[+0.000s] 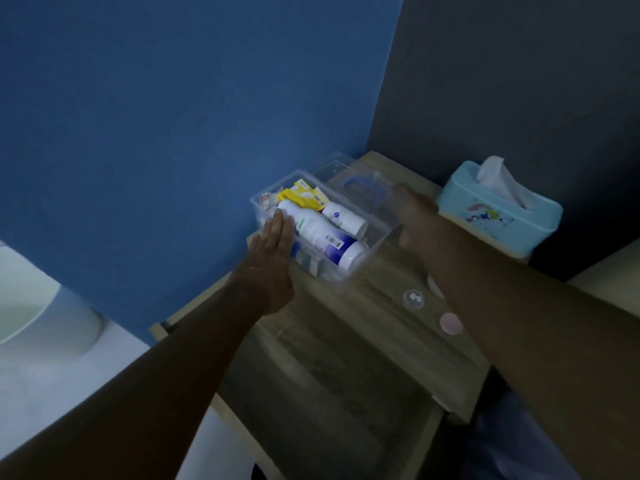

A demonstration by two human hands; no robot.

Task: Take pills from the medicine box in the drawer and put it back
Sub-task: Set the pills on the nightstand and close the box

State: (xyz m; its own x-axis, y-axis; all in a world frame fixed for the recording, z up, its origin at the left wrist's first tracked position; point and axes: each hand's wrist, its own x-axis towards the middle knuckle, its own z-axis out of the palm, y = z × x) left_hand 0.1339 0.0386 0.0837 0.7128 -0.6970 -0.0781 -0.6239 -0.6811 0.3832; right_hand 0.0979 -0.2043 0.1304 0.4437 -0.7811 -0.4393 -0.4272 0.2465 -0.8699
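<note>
A clear plastic medicine box (375,242) stands at the back left of the wooden bedside cabinet top (374,327). It holds a large white and purple bottle (320,239), a smaller white bottle (346,218) and yellow packets (304,195). Its clear lid (377,202), with a blue handle (363,190), is folded back to the right. My left hand (272,258) lies flat against the box's left wall, fingers straight. My right hand (417,220), blurred, grips the lid's right edge. A small clear cap with two white pills (414,298) sits on the top nearer me.
A pale pink round lid (451,323) lies beside the pill cap. A light blue tissue box (502,216) stands at the back right. The cabinet's drawer (332,393) is pulled open below. A blue wall is close behind the box, and white bedding (52,341) lies left.
</note>
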